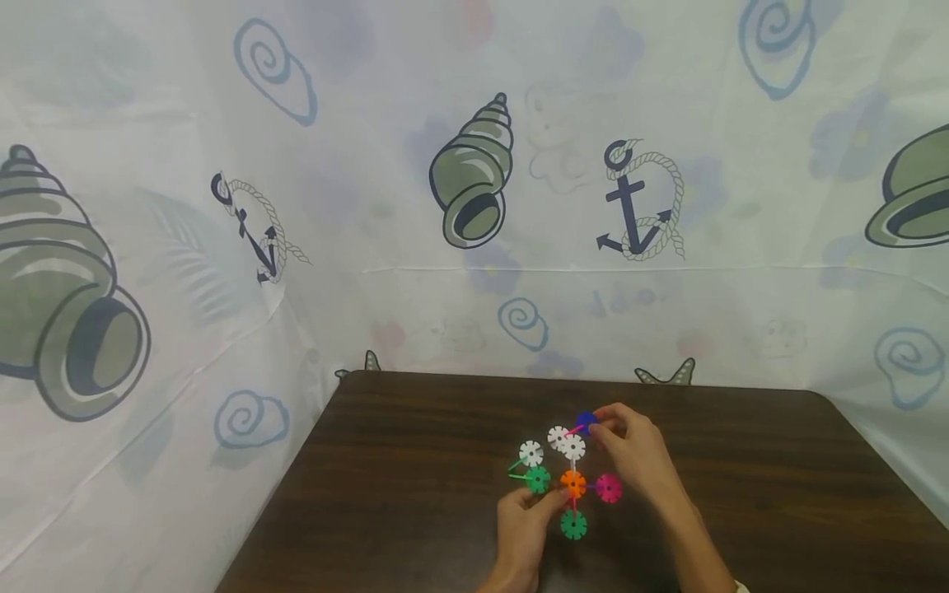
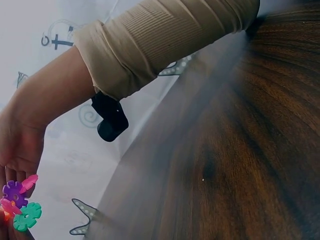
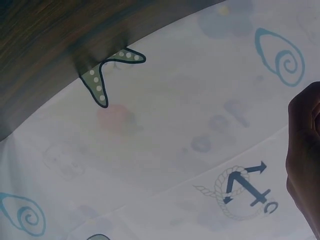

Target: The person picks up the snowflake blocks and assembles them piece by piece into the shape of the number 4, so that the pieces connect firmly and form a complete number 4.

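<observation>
A linked assembly of notched plastic snowflake discs is held above the table in the head view. My left hand (image 1: 519,523) grips it from below, thumb by the orange disc (image 1: 572,484). A green disc (image 1: 537,479) stands over its fingers, another green disc (image 1: 573,525) hangs lower, and a magenta disc (image 1: 609,488) juts right. White discs (image 1: 530,453) form the upper part. At the top right, my right hand (image 1: 636,449) pinches a blue disc (image 1: 586,423) beside a pink one seen edge-on. The left wrist view also shows a purple disc (image 2: 14,194). The right wrist view shows only part of the right hand (image 3: 302,155), without the discs.
Below the hands lies a dark wood-grain table (image 1: 371,478) with rounded far corners. A pale cloth (image 1: 356,214) printed with shells and anchors hangs behind it and along the left side.
</observation>
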The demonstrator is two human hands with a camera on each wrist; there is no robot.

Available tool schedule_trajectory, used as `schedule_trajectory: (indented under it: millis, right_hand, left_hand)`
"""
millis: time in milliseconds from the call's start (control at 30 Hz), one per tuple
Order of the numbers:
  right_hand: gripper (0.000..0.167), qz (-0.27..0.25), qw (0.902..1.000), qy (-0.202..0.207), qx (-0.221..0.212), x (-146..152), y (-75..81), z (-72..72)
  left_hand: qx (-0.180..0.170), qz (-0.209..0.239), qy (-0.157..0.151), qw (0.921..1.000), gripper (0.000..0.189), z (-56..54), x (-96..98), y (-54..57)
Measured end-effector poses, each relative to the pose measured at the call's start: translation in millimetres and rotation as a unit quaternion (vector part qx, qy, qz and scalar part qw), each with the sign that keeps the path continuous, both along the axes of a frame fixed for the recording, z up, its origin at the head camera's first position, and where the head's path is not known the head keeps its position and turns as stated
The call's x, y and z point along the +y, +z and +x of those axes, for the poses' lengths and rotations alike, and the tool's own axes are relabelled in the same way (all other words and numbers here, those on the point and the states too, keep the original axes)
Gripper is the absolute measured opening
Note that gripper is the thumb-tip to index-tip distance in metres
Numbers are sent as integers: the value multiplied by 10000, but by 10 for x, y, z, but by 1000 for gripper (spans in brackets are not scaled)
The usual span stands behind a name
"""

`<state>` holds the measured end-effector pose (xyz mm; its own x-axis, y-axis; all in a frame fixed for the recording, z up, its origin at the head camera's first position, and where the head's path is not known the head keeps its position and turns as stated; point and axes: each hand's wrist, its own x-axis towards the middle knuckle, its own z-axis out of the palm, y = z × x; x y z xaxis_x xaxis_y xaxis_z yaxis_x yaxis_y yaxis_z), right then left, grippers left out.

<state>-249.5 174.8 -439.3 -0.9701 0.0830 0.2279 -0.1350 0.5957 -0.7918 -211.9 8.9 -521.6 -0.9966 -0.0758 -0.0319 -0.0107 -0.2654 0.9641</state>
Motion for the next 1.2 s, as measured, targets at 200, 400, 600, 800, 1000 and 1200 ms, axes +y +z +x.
schedule_trajectory:
  millis: [200,400,600,800,1000,1200]
  right_hand:
    - [24,41,9999,7,-102,5,-25,-13]
    - [24,8,9997,38,-220,-14,-45,-4]
    - [23,2,9996,33,-286,-32,-64,3]
    - [24,-5,9993,57,-364,-39,-81,-6]
    - [24,91,9992,94,-389,-37,-106,-23]
    - [22,125,9990,142,-409,-38,-118,-45]
  left_hand:
    - [14,20,-24,10000,23,5,-12,-16]
    - [-40,25,-42,10000,23,16,-33,-35]
    - [-30,49,-64,10000,24,17,-49,-54]
    - [-58,26,-34,10000,23,7,-45,-80]
    - [-95,76,24,9999,23,4,-44,-110]
    - [-121,-6,42,9999,22,10,-50,-119]
